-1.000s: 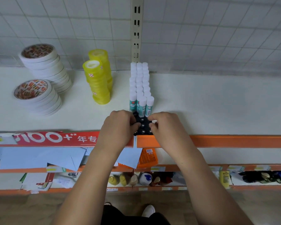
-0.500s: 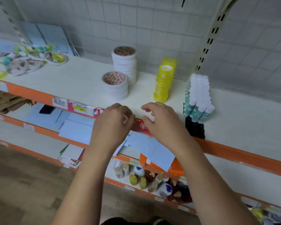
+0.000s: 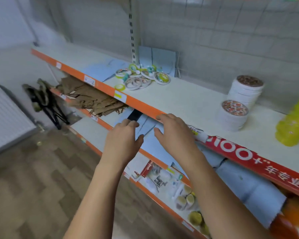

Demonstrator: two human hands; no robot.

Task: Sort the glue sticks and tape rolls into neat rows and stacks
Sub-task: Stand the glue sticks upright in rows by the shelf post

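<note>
A loose heap of tape rolls (image 3: pixel 141 77), white and green-rimmed, lies on the white shelf (image 3: pixel 183 99) far to the left of me. Two stacks of white tape rolls stand at the right: a taller one (image 3: pixel 245 91) behind a lower one (image 3: pixel 234 116). A stack of yellow tape rolls (image 3: pixel 293 125) shows at the right edge, blurred. The glue sticks are out of view. My left hand (image 3: pixel 123 141) and my right hand (image 3: pixel 173 133) hover in front of the shelf's orange front edge (image 3: pixel 145 107), fingers stretched out, holding nothing.
Blue-grey envelopes (image 3: pixel 157 60) lean at the shelf's back behind the heap. The shelf below holds brown paper bags (image 3: pixel 91 99) and more blue envelopes (image 3: pixel 248 183). A red banner (image 3: pixel 252 161) runs along the shelf edge at right. A white radiator (image 3: pixel 5 118) stands at left.
My view has swung left along the shelf, so the glue sticks have left the frame. Both hands have let go of the black tray, uncurled and moved left, empty.
</note>
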